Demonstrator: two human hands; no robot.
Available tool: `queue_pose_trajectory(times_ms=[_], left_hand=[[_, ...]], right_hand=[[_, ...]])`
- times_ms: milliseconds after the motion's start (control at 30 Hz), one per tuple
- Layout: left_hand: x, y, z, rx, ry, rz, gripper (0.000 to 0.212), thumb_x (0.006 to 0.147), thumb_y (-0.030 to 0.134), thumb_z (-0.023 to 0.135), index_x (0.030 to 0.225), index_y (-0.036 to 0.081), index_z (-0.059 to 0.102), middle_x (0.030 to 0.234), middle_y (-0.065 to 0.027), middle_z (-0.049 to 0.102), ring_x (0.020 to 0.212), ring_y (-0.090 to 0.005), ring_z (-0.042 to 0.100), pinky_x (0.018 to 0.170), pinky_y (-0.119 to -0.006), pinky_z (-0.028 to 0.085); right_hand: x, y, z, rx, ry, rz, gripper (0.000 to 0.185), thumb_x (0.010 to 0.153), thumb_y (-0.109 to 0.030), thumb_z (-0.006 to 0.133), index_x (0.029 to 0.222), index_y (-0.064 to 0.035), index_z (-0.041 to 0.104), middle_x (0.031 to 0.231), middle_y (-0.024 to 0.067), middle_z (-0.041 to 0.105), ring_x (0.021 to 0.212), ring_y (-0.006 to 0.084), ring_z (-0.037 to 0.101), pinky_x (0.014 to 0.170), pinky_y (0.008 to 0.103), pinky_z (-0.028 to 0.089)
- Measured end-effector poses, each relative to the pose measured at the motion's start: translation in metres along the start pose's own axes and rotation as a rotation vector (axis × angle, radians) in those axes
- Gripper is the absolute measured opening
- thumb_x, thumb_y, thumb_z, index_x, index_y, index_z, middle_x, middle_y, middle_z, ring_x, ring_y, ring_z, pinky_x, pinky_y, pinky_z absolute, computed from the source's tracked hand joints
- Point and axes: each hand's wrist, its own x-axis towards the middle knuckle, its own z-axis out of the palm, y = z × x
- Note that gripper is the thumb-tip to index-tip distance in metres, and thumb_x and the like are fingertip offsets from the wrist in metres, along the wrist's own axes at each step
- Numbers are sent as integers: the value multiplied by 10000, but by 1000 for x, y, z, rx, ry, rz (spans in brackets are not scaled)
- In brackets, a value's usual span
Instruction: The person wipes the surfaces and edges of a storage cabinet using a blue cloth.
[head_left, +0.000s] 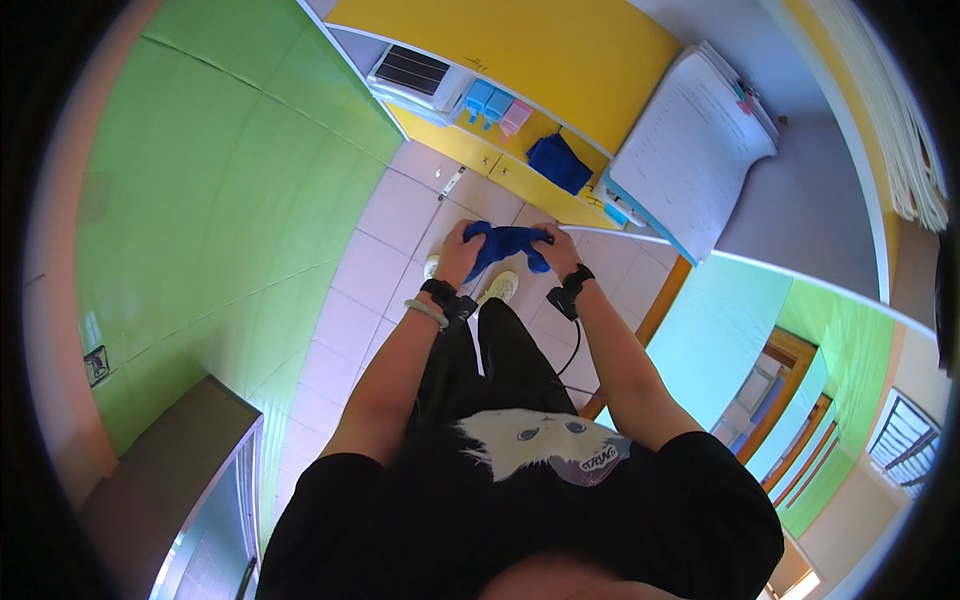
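A dark blue cloth (510, 241) is stretched between my two hands, bunched and hanging above the tiled floor. My left hand (459, 251) grips its left end, with part of the cloth drooping below the fingers. At the other end, my right hand (559, 251) pinches the cloth, and a short flap dangles beside it. Both wrists wear black straps with small black devices. Another folded blue cloth (559, 163) hangs at the yellow cabinet in front of me.
The yellow cabinet (577, 52) has a shelf with blue and pink bottles (489, 103) and a stack of papers (420, 79). Clipped sheets (679, 150) hang at the right near a grey shelf (802, 210). A green wall (225, 172) stands at left, and a brown-topped ledge (180, 450) juts out lower left.
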Motion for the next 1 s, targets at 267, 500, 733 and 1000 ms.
queue_pose_trajectory(times_ms=[267,500,733,1000], left_hand=[[112,-3,56,456,3,388,772,754,133,686,1439,119,330,1325,-233,501,1178,-388,538,986,-415,448],[191,-19,96,572,-140,126,920,726,258,760,1469,31,269,1370,-290,449,1282,-415,440,1051,-420,392],[203,-79,101,288,45,-80,888,772,516,707,1387,-44,396,1283,-268,554,1158,-393,561,998,-406,436],[51,-61,-1,-922,-378,-629,467,926,340,619,1257,17,553,1146,-107,651,1044,-211,636,892,-342,539]], right_hand=[[87,35,-36,-444,279,-79,843,708,-111,736,1460,-172,360,1366,285,434,1284,416,405,1079,419,353],[163,113,-41,10,392,61,832,693,-37,730,1448,-92,385,1357,238,474,1166,309,529,999,350,437],[123,50,-10,560,69,174,519,745,59,643,1247,-73,637,1195,81,613,958,141,604,858,232,489],[-8,-42,6,273,-280,24,488,742,43,600,1209,-84,666,1194,76,546,1073,184,532,972,263,398]])
